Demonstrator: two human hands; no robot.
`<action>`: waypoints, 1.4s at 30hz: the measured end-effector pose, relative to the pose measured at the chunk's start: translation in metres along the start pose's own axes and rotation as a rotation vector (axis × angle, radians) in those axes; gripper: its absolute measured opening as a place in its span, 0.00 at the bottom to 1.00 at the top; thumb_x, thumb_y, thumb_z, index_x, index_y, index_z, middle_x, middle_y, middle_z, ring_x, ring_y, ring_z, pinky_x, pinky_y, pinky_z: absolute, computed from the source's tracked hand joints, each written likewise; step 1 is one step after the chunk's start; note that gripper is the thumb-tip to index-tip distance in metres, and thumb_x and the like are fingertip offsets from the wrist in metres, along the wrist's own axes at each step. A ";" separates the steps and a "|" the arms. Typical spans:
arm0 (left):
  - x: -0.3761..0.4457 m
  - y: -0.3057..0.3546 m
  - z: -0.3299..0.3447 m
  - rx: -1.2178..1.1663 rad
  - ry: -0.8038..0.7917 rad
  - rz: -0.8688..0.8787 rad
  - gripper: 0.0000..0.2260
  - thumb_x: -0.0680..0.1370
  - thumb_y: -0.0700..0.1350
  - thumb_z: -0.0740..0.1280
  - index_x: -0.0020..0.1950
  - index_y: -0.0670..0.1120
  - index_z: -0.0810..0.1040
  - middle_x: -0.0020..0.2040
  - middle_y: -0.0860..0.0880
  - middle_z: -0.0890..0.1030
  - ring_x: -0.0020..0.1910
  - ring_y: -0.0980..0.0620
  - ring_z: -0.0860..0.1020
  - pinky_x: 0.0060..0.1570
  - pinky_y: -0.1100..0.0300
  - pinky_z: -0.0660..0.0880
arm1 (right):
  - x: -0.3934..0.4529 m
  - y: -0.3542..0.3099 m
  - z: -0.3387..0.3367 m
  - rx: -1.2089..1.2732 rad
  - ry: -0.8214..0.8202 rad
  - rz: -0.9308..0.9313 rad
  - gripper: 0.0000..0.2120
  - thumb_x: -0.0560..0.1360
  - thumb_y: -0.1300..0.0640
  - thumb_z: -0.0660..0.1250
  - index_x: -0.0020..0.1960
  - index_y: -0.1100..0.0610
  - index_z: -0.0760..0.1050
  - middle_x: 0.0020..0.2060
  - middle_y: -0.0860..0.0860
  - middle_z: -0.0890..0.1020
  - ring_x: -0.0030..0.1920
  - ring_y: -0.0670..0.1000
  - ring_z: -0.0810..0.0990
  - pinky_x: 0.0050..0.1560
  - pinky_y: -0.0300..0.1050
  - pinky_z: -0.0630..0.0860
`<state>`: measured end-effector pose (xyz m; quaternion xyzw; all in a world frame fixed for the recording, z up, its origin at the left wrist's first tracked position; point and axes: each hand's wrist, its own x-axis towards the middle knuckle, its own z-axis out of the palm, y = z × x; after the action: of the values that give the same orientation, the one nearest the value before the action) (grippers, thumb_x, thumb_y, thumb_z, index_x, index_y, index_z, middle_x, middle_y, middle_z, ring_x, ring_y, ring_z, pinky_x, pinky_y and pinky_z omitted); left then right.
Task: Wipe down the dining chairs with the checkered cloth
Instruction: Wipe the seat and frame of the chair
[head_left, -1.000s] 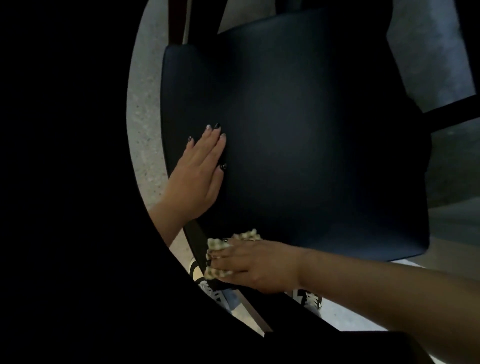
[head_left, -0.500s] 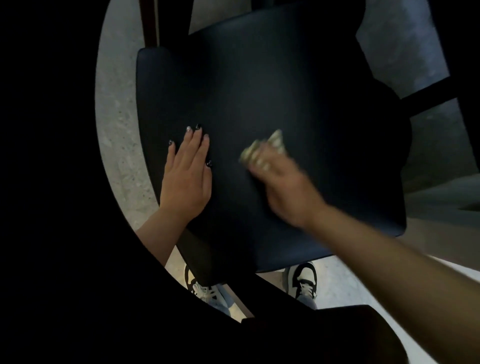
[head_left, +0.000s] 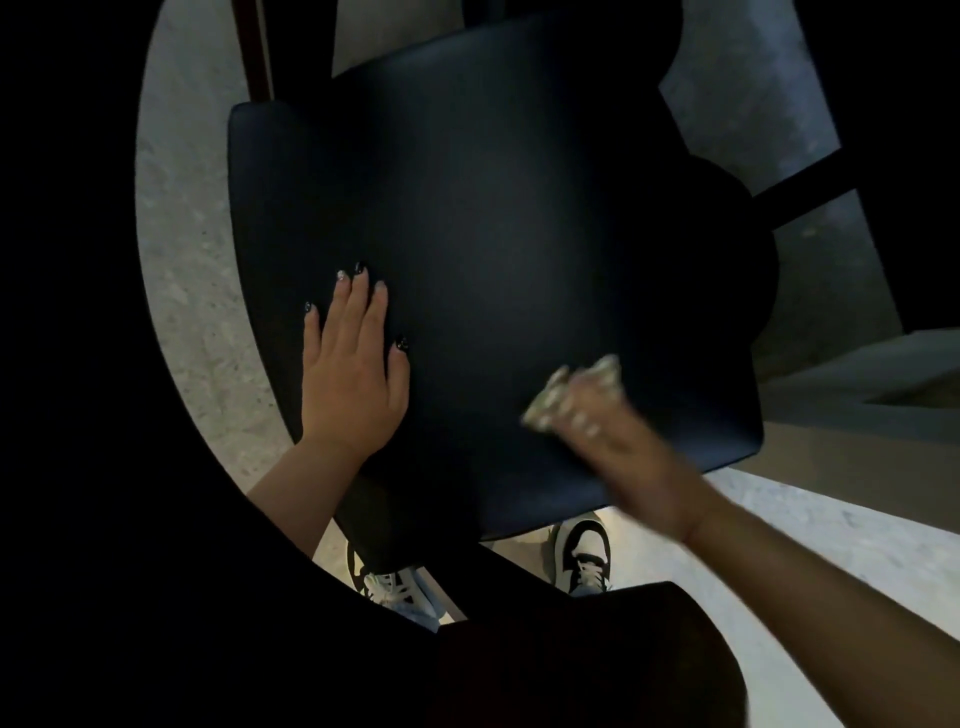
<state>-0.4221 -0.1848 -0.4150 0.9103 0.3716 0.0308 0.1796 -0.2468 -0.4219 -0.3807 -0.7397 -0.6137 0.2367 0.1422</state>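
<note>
**A bunched cloth and a dim seat: where our wipe may fall short**

We press our left hand (head_left: 353, 374) flat on the near-left part of the seat (head_left: 493, 218), fingers straight and close together, thumb set a little apart. Our right hand (head_left: 618, 436) works the near-right part, blurred; its fingers curl round the cloth (head_left: 571, 387), which shows only as a pale wad poking out past the knuckles, against the seat as far as we can tell.

The risks, as we judge them:

- The cloth is wadded small, so each pass covers a narrow strip and we may leave unwiped bands, above all at the far edge and corners
- The patch under our left palm goes unwiped unless we shift that hand
- The seat is dark and the light poor, so missed spots hardly show
- The wad may slip from our fingers mid-stroke and drop to the floor (head_left: 197, 312) by our shoes (head_left: 582, 551)
</note>
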 end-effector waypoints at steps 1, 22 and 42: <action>0.000 0.000 0.001 0.008 0.004 -0.006 0.26 0.81 0.49 0.54 0.78 0.42 0.60 0.80 0.43 0.58 0.80 0.47 0.51 0.77 0.44 0.47 | 0.005 0.014 -0.007 0.039 0.039 0.182 0.25 0.79 0.48 0.57 0.72 0.60 0.66 0.73 0.54 0.64 0.73 0.57 0.62 0.72 0.36 0.56; -0.002 -0.018 0.014 -0.377 0.354 -0.730 0.24 0.83 0.46 0.54 0.79 0.44 0.58 0.80 0.46 0.59 0.78 0.50 0.56 0.74 0.59 0.50 | 0.151 0.012 -0.033 0.012 0.177 -0.070 0.18 0.77 0.72 0.56 0.63 0.64 0.76 0.63 0.60 0.76 0.68 0.59 0.71 0.74 0.64 0.50; -0.002 -0.018 0.020 -0.335 0.393 -0.702 0.25 0.80 0.47 0.53 0.77 0.42 0.61 0.78 0.45 0.63 0.77 0.49 0.60 0.73 0.59 0.54 | 0.232 -0.001 -0.032 -0.031 0.161 -0.336 0.21 0.82 0.61 0.48 0.62 0.66 0.76 0.62 0.67 0.74 0.65 0.66 0.72 0.70 0.58 0.61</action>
<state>-0.4318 -0.1803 -0.4401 0.6639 0.6755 0.2006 0.2504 -0.2002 -0.1932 -0.3939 -0.6453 -0.7188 0.1402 0.2172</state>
